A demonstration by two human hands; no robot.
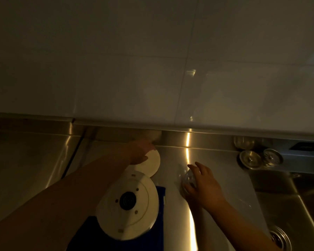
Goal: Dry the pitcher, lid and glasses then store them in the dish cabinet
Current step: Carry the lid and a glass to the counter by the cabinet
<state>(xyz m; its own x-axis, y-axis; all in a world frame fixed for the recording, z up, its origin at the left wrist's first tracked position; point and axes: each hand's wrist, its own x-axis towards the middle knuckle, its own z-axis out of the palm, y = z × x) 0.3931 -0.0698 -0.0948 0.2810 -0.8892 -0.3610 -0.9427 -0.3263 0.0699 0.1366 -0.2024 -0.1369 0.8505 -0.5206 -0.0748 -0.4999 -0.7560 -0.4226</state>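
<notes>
In dim light, a white pitcher (129, 205) stands upside down on a blue cloth (159, 218), its round base with a black centre facing up. Just beyond it lies a white round lid (151, 164). My left hand (140, 153) reaches over the pitcher and pinches the lid's far-left edge between thumb and fingers. To the right, a clear glass (188, 178) stands on the steel counter (172, 156). My right hand (201, 185) is over it, its fingers curled round the rim. Another clear glass (243, 142) stands by the back wall.
Two metal sink strainers (250, 159) (273, 157) lie at the back right. A steel sink (297, 201) with its drain (279, 238) takes up the right side. White wall tiles (152, 69) rise behind the counter, and a seam (72, 156) splits the counter at the left.
</notes>
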